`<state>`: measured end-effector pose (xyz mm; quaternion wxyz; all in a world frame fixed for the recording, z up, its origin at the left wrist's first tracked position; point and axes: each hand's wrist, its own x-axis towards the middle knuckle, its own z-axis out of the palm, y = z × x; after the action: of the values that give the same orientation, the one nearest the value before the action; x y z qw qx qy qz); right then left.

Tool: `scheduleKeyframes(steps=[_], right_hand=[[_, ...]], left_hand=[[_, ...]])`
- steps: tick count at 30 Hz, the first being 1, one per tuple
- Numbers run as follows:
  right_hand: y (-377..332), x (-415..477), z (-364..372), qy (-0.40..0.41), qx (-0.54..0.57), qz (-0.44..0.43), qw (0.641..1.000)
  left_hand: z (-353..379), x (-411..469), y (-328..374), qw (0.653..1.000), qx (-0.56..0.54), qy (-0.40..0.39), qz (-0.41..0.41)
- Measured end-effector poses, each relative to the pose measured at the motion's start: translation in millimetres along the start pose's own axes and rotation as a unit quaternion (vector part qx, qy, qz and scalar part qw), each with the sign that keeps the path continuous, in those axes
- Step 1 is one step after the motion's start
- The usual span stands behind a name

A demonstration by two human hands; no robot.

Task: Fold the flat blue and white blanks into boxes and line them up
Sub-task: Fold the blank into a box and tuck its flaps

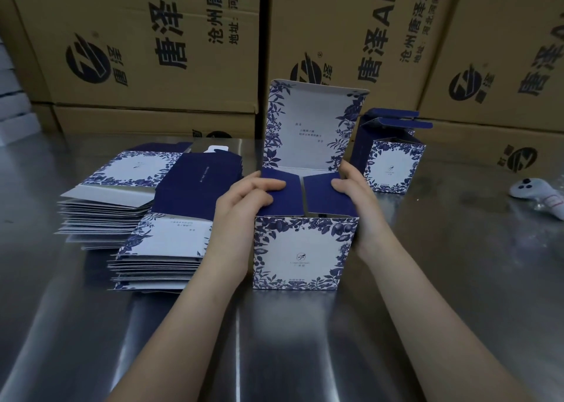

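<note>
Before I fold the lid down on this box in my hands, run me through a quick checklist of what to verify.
1. Left flap folded inward, left hand holding it down: ok.
2. Right flap folded inward under the right hand: ok.
3. Lid standing upright, nothing in its path: ok.
4. Box sitting upright on the table: ok.
5. Bottom of the box closed: cannot tell, it is hidden.
6. Other box behind on the right closed on top: not ok, its flaps stand open.
</note>
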<state>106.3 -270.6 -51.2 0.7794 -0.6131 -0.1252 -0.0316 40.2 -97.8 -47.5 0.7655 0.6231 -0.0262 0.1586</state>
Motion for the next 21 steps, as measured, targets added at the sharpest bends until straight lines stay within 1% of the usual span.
scheduleKeyframes(steps=[2, 13, 21], right_hand=[[0.1, 0.6, -0.2, -0.008, 0.006, 0.007, 1.000], [-2.9, 1.0, 1.1, -0.028, 0.032, 0.013, 0.999], [-4.8, -2.9, 4.1, -0.054, 0.041, -0.001, 0.998]], left_hand=[[0.7, -1.7, 1.7, 1.000, 0.009, 0.014, -0.004], [2.4, -1.6, -1.2, 0.999, -0.014, 0.029, -0.003], [0.4, 1.9, -6.8, 0.998, -0.055, -0.002, 0.003]])
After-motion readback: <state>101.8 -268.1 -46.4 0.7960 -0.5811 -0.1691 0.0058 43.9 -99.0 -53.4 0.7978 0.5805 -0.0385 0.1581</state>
